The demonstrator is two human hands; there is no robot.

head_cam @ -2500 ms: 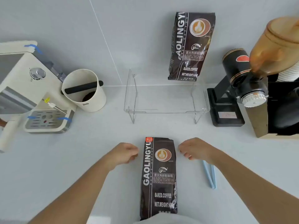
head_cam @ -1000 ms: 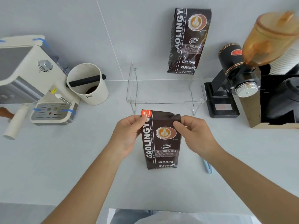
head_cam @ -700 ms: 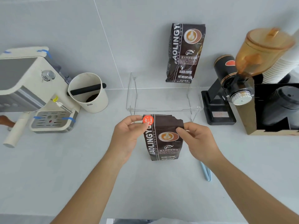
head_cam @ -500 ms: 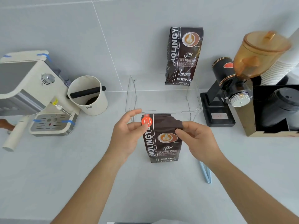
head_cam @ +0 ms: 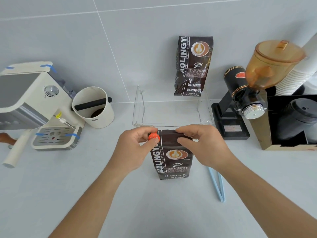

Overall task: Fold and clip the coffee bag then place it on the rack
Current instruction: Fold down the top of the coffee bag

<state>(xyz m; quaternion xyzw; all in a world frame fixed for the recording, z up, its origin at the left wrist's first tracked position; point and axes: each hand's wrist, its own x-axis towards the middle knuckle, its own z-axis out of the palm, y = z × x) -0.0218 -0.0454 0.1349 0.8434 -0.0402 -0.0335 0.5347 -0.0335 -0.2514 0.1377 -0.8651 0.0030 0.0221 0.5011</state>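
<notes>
A dark brown coffee bag [head_cam: 171, 162] stands upright on the white counter, just in front of the clear acrylic rack [head_cam: 173, 124]. My left hand [head_cam: 135, 152] pinches the bag's top left corner at its orange round sticker. My right hand [head_cam: 200, 146] grips the top right corner, and the top edge is bent over between my fingers. A pale blue clip [head_cam: 216, 184] lies flat on the counter to the right of the bag, under my right forearm. A second, same-looking coffee bag [head_cam: 193, 66] stands on the rack at the back right, against the wall.
A cream espresso machine [head_cam: 34, 103] and a white knock box [head_cam: 93, 107] stand at the left. A black coffee grinder [head_cam: 248, 100] with an amber hopper, a cardboard box [head_cam: 267, 124] with black lids and a stack of white cups [head_cam: 295, 78] fill the right.
The bag went from lying flat to standing upright near the rack. Both hands took hold of its top corners, and the top edge now bends over.
</notes>
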